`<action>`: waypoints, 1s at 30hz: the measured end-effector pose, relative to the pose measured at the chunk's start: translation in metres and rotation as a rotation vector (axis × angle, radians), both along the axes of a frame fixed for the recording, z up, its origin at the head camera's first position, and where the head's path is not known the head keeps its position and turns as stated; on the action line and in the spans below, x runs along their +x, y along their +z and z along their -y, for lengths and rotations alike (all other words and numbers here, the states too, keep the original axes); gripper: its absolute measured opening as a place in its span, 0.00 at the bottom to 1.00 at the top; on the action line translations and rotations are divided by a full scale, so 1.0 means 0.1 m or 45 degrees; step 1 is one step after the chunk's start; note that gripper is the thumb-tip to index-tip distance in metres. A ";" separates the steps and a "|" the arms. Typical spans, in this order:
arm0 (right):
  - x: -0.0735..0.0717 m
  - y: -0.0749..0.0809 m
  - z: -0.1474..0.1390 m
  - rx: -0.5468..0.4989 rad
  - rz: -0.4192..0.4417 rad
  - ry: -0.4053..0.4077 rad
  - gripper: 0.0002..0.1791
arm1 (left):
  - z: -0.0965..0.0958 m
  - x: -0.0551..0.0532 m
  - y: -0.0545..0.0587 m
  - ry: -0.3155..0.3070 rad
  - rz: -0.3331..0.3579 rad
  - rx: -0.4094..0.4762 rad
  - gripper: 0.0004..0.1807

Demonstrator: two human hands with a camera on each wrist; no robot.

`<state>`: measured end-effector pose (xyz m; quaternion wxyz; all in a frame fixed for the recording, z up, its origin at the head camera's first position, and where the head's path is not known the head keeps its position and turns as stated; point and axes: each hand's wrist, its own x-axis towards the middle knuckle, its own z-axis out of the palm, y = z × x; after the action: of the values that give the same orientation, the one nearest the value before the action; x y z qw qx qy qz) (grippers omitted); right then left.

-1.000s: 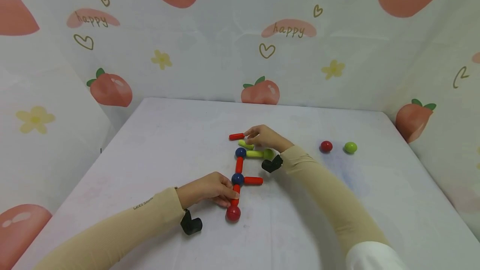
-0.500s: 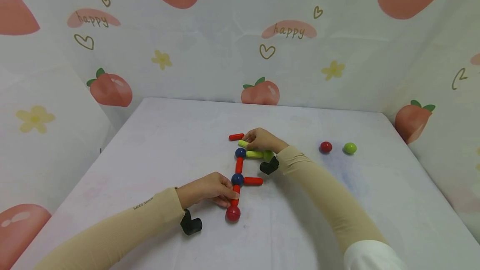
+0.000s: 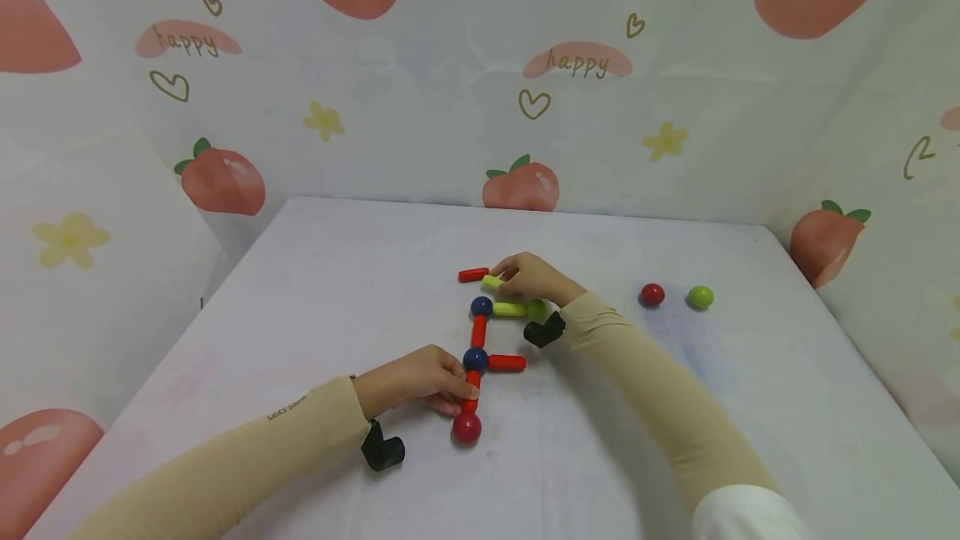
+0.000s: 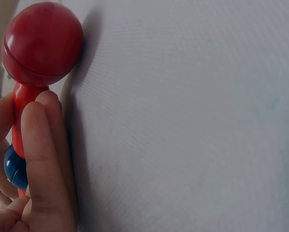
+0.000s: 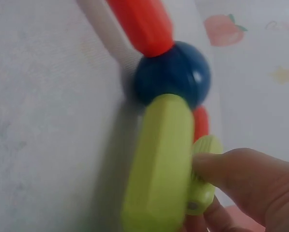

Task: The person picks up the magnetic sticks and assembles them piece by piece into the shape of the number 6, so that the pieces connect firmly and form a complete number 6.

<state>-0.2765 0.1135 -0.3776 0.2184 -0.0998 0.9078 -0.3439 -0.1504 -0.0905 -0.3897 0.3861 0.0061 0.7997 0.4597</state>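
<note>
My left hand [image 3: 420,377] pinches a red rod [image 4: 23,116] between a red ball [image 3: 467,428] and a blue ball [image 3: 476,359]. From that blue ball, one red rod [image 3: 507,363] sticks out to the right and another red rod [image 3: 479,332] runs to a farther blue ball [image 3: 482,307]. A yellow-green rod [image 3: 510,309] joins this farther ball to a green ball [image 3: 537,310], partly behind the right wrist. My right hand [image 3: 531,277] pinches a separate yellow-green rod [image 5: 202,193], just beyond the farther blue ball and apart from it.
A loose red rod [image 3: 473,275] lies just left of the right fingertips. Farther right on the white table [image 3: 360,273] sit a red ball [image 3: 652,295] and a green ball [image 3: 701,297]. A printed cloth [image 3: 420,107] hangs behind the table.
The right hand dipped toward the farther blue ball, then drew back slightly with the yellow-green rod, which now sits a little farther from the ball. The left hand stayed put.
</note>
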 end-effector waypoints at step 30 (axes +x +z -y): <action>0.54 0.47 -0.33 -0.250 -0.305 0.018 0.20 | 0.00 0.01 0.00 0.014 0.001 0.008 0.08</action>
<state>-0.2225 0.1470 -0.3310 0.1001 -0.1676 0.8886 -0.4150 -0.1496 -0.0903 -0.3901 0.3837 0.0027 0.7982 0.4643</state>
